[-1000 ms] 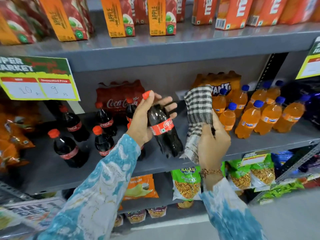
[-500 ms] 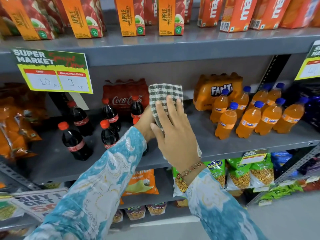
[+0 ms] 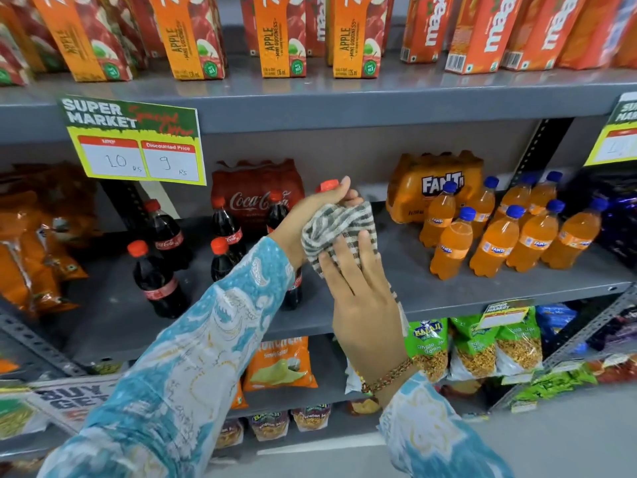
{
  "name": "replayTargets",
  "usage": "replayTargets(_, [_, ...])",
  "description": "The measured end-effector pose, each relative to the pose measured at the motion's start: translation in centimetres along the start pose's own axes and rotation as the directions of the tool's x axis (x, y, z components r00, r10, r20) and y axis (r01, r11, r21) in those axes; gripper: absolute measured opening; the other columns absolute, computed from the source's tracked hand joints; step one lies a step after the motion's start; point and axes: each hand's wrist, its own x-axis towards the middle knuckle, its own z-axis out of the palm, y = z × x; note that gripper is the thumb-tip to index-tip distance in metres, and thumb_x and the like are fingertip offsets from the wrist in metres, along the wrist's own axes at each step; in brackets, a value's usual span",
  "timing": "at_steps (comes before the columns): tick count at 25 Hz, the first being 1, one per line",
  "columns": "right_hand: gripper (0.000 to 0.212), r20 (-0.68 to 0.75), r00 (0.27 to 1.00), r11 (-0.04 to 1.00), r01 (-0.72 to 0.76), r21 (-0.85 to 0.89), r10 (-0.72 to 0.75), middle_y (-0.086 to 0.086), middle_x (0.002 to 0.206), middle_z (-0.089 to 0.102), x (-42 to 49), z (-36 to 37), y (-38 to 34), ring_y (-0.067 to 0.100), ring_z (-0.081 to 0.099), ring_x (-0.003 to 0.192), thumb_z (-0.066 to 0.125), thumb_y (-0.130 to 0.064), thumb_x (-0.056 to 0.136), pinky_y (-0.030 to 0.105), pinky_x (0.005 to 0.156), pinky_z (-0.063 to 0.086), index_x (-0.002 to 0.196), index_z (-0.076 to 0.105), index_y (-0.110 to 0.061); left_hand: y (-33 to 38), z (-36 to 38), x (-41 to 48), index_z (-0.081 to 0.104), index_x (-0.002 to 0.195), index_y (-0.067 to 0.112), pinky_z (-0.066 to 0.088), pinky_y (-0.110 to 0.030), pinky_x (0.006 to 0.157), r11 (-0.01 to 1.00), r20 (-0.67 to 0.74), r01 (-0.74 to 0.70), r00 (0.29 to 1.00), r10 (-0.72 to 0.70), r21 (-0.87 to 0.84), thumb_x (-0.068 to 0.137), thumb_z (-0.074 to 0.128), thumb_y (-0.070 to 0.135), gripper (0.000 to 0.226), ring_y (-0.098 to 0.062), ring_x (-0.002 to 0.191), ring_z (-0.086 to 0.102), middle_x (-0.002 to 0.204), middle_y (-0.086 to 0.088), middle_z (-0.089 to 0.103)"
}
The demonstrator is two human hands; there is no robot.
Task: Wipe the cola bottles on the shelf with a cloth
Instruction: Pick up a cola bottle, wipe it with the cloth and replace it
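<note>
Two hands mid-shelf: left hand [image 3: 310, 215] grip holds cola bottle [image 3: 327, 186]; right hand [image 3: 362, 291] presses cloth [image 3: 339, 229].

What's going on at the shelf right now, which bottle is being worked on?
A person is wiping one cola bottle, held up in front of the middle shelf. The left hand grips it near the red cap, and the right hand presses a checked cloth around its body, so most of the bottle is hidden. Several more cola bottles stand on the shelf to the left, with orange soda bottles to the right, all untouched at this moment.
</note>
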Motion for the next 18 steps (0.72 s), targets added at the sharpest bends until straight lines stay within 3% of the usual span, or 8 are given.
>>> replayTargets(5, [0.052,-0.116,0.985,0.991,-0.125,0.052,0.13,0.023,0.142,0.043,2.7,-1.9,-1.3,0.045,0.034,0.135,0.044,0.013,0.083,0.052,0.101,0.045,0.133,0.05,0.0,0.0,0.9,-0.8,0.067,0.069,0.015,0.054,-0.023,0.056,1.0,0.063,0.004,0.998,-0.004,-0.011,0.095,0.046,0.023,0.034,-0.01,0.058,0.064,0.062,0.002,0.067])
replayTargets(9, [0.057,0.05,0.98,0.977,-0.185,-0.104,0.191,0.024,0.147,0.036,3.9,-1.1,-1.7,0.046,0.031,0.136,0.053,0.002,0.087,0.059,0.101,0.04,0.141,0.041,-0.01,0.0,1.4,-1.6,0.066,0.055,0.013,0.052,-0.021,0.047,0.999,0.114,-0.002,0.993,0.008,-0.052,0.098,0.036,0.012,0.052,-0.011,0.049,0.061,0.054,0.0,0.063])
replayTargets(12, [0.053,0.054,0.991,0.984,-0.115,-0.137,0.123,0.022,0.144,0.043,1.4,-0.8,-1.6,0.045,0.034,0.134,0.034,0.004,0.086,0.058,0.1,0.043,0.135,0.05,-0.009,0.0,1.1,-1.6,0.059,0.067,0.008,0.051,-0.019,0.045,0.995,0.071,0.057,0.996,-0.051,-0.082,0.099,0.035,0.021,0.042,-0.011,0.045,0.059,0.051,-0.001,0.061])
replayTargets(16, [0.054,0.06,0.997,0.998,-0.056,-0.016,0.057,0.018,0.145,0.042,-1.3,-1.1,-1.1,0.04,0.029,0.137,0.037,0.01,0.084,0.047,0.103,0.043,0.133,0.052,-0.008,-1.0,0.7,-1.6,0.055,0.074,0.005,0.051,-0.019,0.047,0.997,0.028,0.065,0.998,-0.064,-0.036,0.095,0.046,0.019,0.028,-0.013,0.047,0.062,0.052,-0.003,0.063])
replayTargets(18, [0.053,-0.019,0.986,0.971,-0.162,0.176,0.168,0.019,0.145,0.039,-2.5,-1.7,-0.9,0.037,0.038,0.135,0.045,0.011,0.084,0.03,0.104,0.043,0.134,0.05,-0.007,-1.5,0.7,-1.3,0.063,0.07,0.008,0.054,-0.023,0.053,1.0,0.04,0.031,0.999,-0.031,0.006,0.089,0.056,0.016,0.022,-0.013,0.052,0.063,0.057,-0.003,0.067])
